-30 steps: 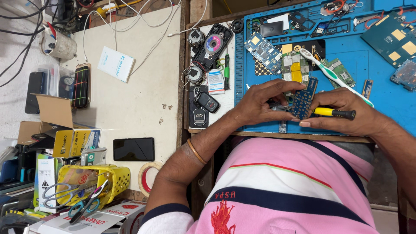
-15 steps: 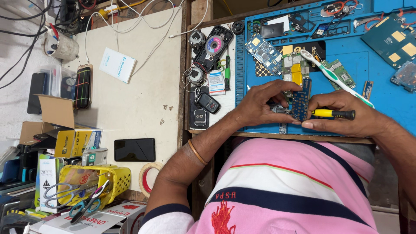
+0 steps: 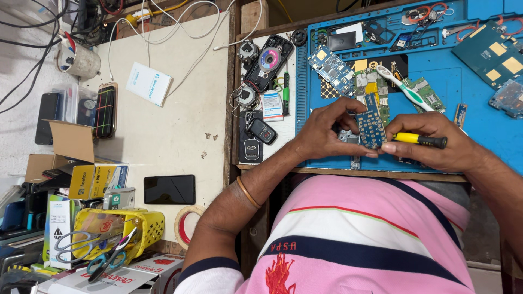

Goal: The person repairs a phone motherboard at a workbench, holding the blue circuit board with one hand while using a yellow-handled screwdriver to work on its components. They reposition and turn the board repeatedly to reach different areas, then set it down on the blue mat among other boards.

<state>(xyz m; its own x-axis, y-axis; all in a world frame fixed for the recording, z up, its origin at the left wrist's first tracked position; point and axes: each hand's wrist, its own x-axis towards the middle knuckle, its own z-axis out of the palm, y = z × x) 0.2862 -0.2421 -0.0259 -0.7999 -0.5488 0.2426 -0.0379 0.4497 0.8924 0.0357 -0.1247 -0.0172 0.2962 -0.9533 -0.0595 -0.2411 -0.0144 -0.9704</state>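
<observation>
My left hand (image 3: 322, 135) grips a small blue phone circuit board (image 3: 371, 127) with a keypad grid, holding it over the blue work mat (image 3: 463, 87). My right hand (image 3: 436, 142) holds a yellow-and-black screwdriver (image 3: 420, 140) lying across its fingers, and its fingertips touch the lower edge of the same board. Both hands meet near the mat's front edge. More circuit boards (image 3: 331, 69) and a white-and-green toothbrush (image 3: 402, 86) lie on the mat just beyond my hands.
A dismantled phone shell (image 3: 267, 61), key fobs (image 3: 256, 139) and a green screwdriver (image 3: 284, 87) lie left of the mat. On the pale table are a black phone (image 3: 169, 189), a tape roll (image 3: 186, 224), a white box (image 3: 148, 83), a yellow basket with scissors (image 3: 109, 239) and cables.
My left hand has tilted the blue board more upright and my fingers have shifted along its edges. The right hand with the screwdriver has stayed almost in place.
</observation>
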